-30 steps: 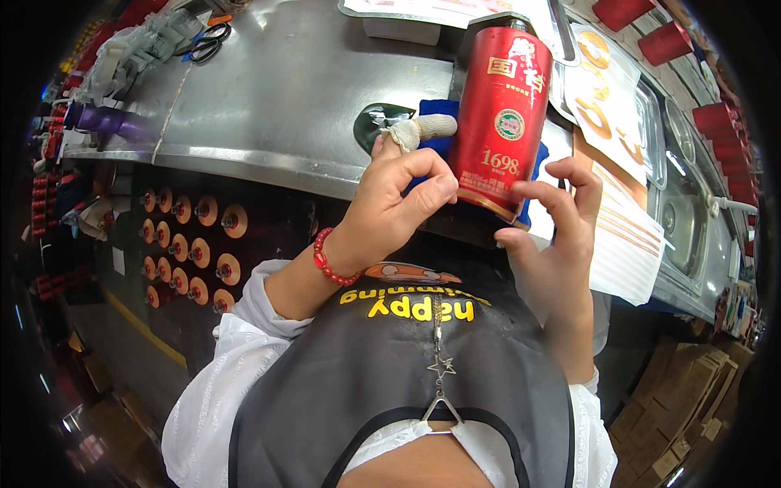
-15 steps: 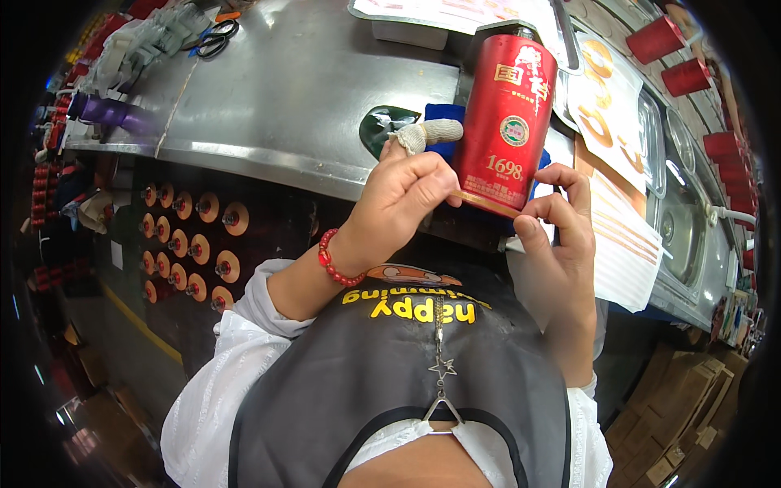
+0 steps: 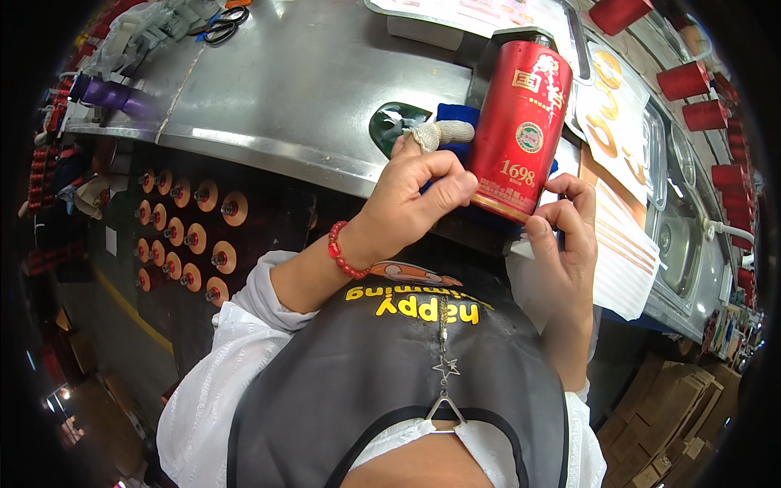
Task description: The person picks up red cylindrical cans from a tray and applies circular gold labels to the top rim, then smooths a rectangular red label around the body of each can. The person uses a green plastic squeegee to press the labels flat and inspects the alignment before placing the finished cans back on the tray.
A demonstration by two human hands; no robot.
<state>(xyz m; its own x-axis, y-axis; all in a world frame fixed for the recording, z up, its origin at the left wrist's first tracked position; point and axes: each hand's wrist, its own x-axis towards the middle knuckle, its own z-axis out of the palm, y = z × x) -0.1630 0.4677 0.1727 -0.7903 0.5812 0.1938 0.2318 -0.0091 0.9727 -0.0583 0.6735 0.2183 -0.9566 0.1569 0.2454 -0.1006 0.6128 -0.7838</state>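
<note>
A glossy red bottle (image 3: 521,122) with gold print and a dark neck lies tilted, its base toward me. A narrow gold strip (image 3: 500,209) runs along its base edge. At the base's left side my left hand (image 3: 423,191) is closed, thumb pressed to curled fingers against the bottle; its raised index finger wears a pale fabric finger cover (image 3: 443,136). My right hand (image 3: 565,236) has its thumb and bent fingers against the base's right corner. Blue cloth (image 3: 458,114) shows beneath the bottle. A dark green glossy piece (image 3: 394,126) lies beside my left hand.
A metal worktop (image 3: 309,89) carries black-handled scissors (image 3: 224,26) and a purple bottle (image 3: 106,93). Sheets with gold strips (image 3: 622,252) and gold rings (image 3: 606,106) lie at right, by a metal basin (image 3: 679,244). Several dark-necked red bottles (image 3: 220,259) stand below left; red containers (image 3: 683,81) line the right.
The view has shifted slightly, so the bottle and worktop sit a little further right. Both hands stay at the bottle's base, with my left thumb slightly higher along its edge.
</note>
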